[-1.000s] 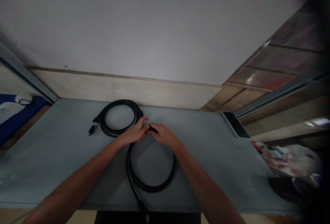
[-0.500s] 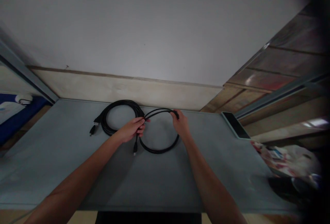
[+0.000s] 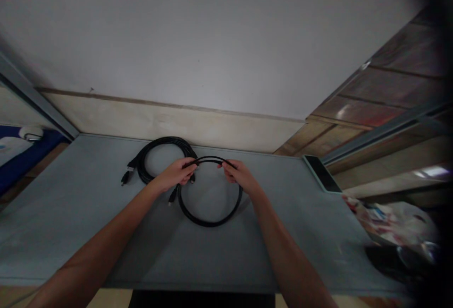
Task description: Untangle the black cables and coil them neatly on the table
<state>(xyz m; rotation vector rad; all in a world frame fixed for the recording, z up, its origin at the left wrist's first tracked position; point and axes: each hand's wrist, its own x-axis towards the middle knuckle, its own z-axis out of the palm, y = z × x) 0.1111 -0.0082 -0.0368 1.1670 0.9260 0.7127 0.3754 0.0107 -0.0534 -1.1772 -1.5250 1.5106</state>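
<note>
With left hand [image 3: 178,174] and right hand [image 3: 241,176] clamped apart on its far arc, holding the cable [image 3: 210,223] nearer the far edge of the surface [image 3: 311,218], beside the coil [image 3: 170,141], apparently to keep it round.

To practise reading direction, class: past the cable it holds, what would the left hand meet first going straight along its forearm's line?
Past the held cable, the left hand would probably meet the cream wall strip behind the table, though depth is unclear.
</note>
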